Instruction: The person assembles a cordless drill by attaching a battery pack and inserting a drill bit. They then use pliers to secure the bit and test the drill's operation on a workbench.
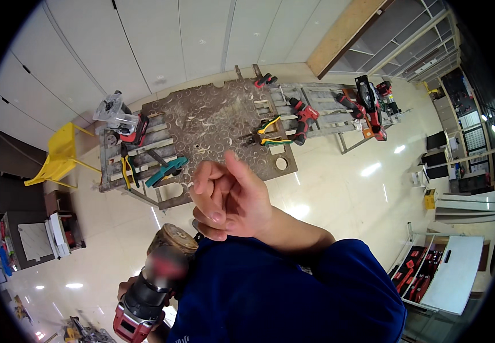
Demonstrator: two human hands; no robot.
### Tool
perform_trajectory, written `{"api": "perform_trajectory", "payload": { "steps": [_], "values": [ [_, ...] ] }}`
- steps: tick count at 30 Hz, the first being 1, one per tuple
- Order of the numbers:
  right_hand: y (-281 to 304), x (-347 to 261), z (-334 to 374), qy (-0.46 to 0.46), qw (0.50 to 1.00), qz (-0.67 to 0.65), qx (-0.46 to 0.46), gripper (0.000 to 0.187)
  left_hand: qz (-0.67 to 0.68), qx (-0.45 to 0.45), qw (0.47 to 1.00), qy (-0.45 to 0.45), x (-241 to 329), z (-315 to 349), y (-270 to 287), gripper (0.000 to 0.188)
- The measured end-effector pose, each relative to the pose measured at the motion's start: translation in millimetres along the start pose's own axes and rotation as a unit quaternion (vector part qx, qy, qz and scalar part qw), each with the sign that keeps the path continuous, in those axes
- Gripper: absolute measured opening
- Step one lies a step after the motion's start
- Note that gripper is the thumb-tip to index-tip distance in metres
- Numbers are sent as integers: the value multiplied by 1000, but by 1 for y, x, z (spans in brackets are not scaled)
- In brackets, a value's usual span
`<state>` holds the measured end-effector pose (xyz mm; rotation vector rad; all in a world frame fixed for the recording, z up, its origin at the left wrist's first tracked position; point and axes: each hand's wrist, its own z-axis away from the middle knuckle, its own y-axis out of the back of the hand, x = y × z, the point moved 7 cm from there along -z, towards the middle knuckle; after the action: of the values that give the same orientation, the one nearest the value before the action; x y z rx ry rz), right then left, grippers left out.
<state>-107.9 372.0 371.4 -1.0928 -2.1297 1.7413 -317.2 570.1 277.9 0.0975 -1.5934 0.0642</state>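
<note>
Gripping the red-and-black drill (144, 291) with the left hand (126, 288), right hand (230, 200) loosely curled, holding nothing, above the workbench (213, 123)

Bright, even overhead light glares off the glossy floor (339, 188); fisheye edges bend and darken.
</note>
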Motion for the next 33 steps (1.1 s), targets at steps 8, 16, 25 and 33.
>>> {"api": "perform_trajectory", "payload": {
  "steps": [8, 16, 25, 33],
  "values": [
    [22, -68, 34, 10, 925, 347, 152, 43, -166, 4, 986, 21, -9, -13, -29, 82],
    [13, -121, 67, -23, 760, 644, 85, 38, -340, 29, 940, 13, 59, -82, -124, 49],
    [20, -138, 94, 96, 725, 674, 103, 31, -335, -55, 941, -7, 72, -105, -156, 37],
    [19, -124, 95, 165, 711, 678, 80, 29, -271, -91, 957, -49, 76, -107, -149, 33]
  ]
}}
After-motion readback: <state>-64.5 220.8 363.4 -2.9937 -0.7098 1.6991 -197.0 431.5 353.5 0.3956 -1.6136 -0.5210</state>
